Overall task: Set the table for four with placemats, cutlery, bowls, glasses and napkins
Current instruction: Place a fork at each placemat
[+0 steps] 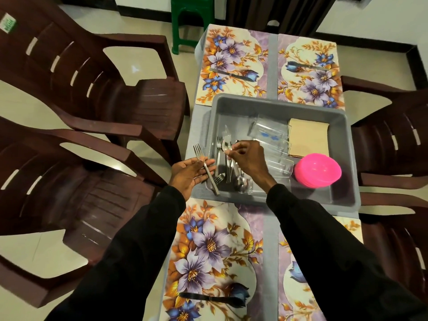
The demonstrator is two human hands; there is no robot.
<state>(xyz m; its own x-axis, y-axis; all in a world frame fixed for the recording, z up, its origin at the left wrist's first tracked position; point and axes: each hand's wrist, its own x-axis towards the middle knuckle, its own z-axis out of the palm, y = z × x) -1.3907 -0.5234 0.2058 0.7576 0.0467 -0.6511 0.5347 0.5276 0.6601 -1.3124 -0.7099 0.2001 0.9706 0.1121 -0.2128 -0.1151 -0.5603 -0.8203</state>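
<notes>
The right sleeve (324, 239) hides most of the near right placemat (292, 282), and the piece of cutlery (228, 148) the right hand (249, 159) pinches is too blurred to name.

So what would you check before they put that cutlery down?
1. Fork resting across the left hand: ok.
2. Right hand pinching a second cutlery piece: ok; kind, cannot tell.
3. Four placemats laid: ok.
4. Knife on each mat: three seen, fourth under sleeve, cannot tell.
5. Pink bowls, glasses, napkins set out: not ok, all in grey tub.
</notes>
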